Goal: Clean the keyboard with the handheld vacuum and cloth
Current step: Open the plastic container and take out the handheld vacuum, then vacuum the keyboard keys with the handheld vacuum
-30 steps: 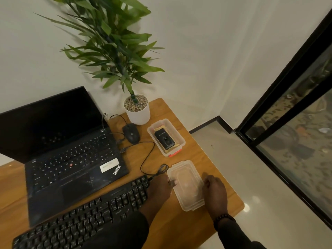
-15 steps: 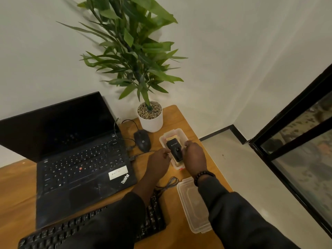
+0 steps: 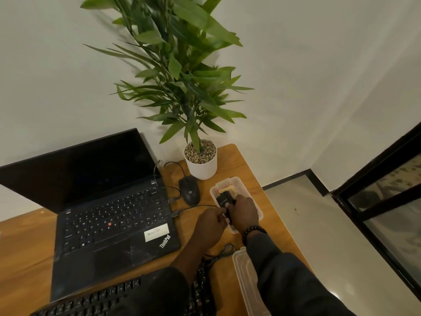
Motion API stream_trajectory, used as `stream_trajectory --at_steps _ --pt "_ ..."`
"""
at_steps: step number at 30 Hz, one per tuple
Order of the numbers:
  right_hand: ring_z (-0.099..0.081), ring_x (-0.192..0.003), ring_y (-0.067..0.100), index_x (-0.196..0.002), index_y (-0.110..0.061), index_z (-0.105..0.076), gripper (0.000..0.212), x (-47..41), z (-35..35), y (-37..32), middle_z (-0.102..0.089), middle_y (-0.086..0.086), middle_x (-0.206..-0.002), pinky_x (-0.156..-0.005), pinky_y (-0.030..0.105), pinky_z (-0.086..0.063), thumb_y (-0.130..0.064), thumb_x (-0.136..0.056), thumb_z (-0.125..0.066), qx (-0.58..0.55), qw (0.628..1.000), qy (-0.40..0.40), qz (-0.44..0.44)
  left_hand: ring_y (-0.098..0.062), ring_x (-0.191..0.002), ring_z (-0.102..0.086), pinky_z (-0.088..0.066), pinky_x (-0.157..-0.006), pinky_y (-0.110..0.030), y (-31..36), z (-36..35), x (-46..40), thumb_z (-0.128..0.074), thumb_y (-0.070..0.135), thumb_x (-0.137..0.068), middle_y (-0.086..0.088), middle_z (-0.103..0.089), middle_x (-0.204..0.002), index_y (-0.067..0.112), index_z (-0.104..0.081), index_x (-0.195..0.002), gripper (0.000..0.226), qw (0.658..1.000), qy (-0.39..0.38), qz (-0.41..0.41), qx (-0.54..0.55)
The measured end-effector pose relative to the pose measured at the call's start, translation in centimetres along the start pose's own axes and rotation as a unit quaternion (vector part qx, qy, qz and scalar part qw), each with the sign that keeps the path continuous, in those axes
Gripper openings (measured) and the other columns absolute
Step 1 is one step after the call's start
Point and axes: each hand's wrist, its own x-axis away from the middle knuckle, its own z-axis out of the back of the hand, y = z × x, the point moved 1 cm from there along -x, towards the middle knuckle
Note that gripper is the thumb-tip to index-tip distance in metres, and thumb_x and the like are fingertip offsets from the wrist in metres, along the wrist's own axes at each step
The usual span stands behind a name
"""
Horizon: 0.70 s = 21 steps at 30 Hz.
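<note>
A small black handheld vacuum [image 3: 224, 200] sits in a clear plastic box [image 3: 237, 182] on the wooden desk, with a yellowish cloth [image 3: 227, 188] under it. My right hand [image 3: 243, 213] grips the vacuum from the right. My left hand [image 3: 210, 224] holds its near left end with the fingertips. The black keyboard [image 3: 118, 297] lies along the desk's front edge, largely hidden by my left sleeve.
An open black laptop [image 3: 109, 215] fills the desk's left. A wired mouse [image 3: 189, 193] and a potted plant [image 3: 200, 160] stand behind the box. The box's clear lid [image 3: 245, 277] lies near the right edge, beside a coiled cable [image 3: 224, 249]. Floor and a glass door are to the right.
Both hands left the lid by the front edge and reached forward to the box. They now hold the vacuum, and it looks slightly raised.
</note>
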Motion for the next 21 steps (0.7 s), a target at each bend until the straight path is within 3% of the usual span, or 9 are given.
stream_trajectory --at_steps 4,7,9,11,12,14,16,21 --pt "-0.064 -0.098 0.02 -0.111 -0.008 -0.063 0.028 0.0 0.0 0.5 -0.069 0.008 -0.107 -0.083 0.028 -0.05 -0.029 -0.093 -0.06 -0.047 0.998 -0.03 0.013 -0.02 -0.118 -0.057 -0.034 -0.081 -0.01 0.0 0.1 0.3 -0.052 0.012 -0.101 -0.008 -0.063 -0.132 0.011 -0.059 -0.135 0.035 1.0 0.003 0.016 0.02" --pt "-0.067 -0.089 0.019 -0.106 -0.004 -0.067 0.029 0.3 1.5 0.9 -0.072 0.01 -0.1 -0.07 0.022 -0.049 -0.03 -0.092 -0.062 -0.145 0.989 -0.033 -0.007 -0.013 -0.109 -0.057 -0.036 -0.081 -0.015 0.3 0.7 0.8 -0.054 0.014 -0.1 -0.003 -0.065 -0.122 0.009 -0.063 -0.127 0.029 0.995 0.058 0.034 0.07" --pt "-0.07 -0.08 0.019 -0.102 -0.002 -0.067 0.029 1.0 3.2 0.8 -0.073 0.014 -0.096 -0.065 0.026 -0.055 -0.028 -0.091 -0.063 -0.33 0.94 -0.058 -0.063 -0.008 -0.097 -0.056 -0.039 -0.079 -0.019 0.5 1.4 1.0 -0.055 0.018 -0.1 0.003 -0.065 -0.11 0.012 -0.066 -0.117 0.021 0.988 0.09 0.05 0.115" --pt "-0.071 -0.072 0.018 -0.101 0.002 -0.065 0.025 2.5 5.0 0.0 -0.072 0.017 -0.093 -0.058 0.026 -0.057 -0.022 -0.093 -0.063 -0.508 0.849 -0.102 -0.101 -0.011 -0.085 -0.062 -0.047 -0.074 -0.024 0.9 2.1 1.3 -0.054 0.027 -0.101 -0.003 -0.07 -0.107 0.015 -0.066 -0.108 0.017 0.971 0.082 0.068 0.213" --pt "-0.072 -0.075 0.02 -0.102 0.003 -0.063 0.025 3.3 5.9 -0.5 -0.073 0.018 -0.094 -0.06 0.027 -0.058 -0.02 -0.093 -0.062 -0.559 0.814 -0.12 -0.101 -0.012 -0.081 -0.065 -0.052 -0.072 -0.025 1.4 2.5 1.6 -0.053 0.03 -0.102 -0.007 -0.071 -0.104 0.017 -0.065 -0.104 0.018 0.96 0.067 0.075 0.263" --pt "-0.072 -0.091 0.026 -0.108 0.004 -0.06 0.028 5.0 7.1 -1.4 -0.072 0.019 -0.1 -0.074 0.035 -0.06 -0.02 -0.094 -0.061 -0.597 0.785 -0.145 -0.081 -0.015 -0.085 -0.07 -0.057 -0.074 -0.026 2.3 3.4 2.5 -0.049 0.036 -0.103 -0.008 -0.071 -0.101 0.018 -0.064 -0.103 0.023 0.943 0.045 0.074 0.322" --pt "-0.07 -0.098 0.027 -0.11 0.002 -0.06 0.027 7.0 8.2 -2.3 -0.072 0.017 -0.104 -0.086 0.043 -0.058 -0.02 -0.094 -0.06 -0.602 0.783 -0.151 -0.047 -0.017 -0.093 -0.072 -0.059 -0.078 -0.029 3.1 4.5 3.9 -0.046 0.041 -0.102 -0.006 -0.073 -0.102 0.016 -0.066 -0.106 0.031 0.927 0.037 0.056 0.368" --pt "-0.069 -0.101 0.024 -0.117 -0.003 -0.061 0.031 12.5 9.5 -4.1 -0.072 0.012 -0.107 -0.084 0.04 -0.058 -0.024 -0.094 -0.06 -0.604 0.778 -0.17 0.017 -0.023 -0.097 -0.071 -0.059 -0.081 -0.033 4.3 7.3 7.5 -0.059 0.045 -0.092 -0.011 -0.074 -0.101 0.005 -0.069 -0.107 0.044 0.904 0.037 0.008 0.427"
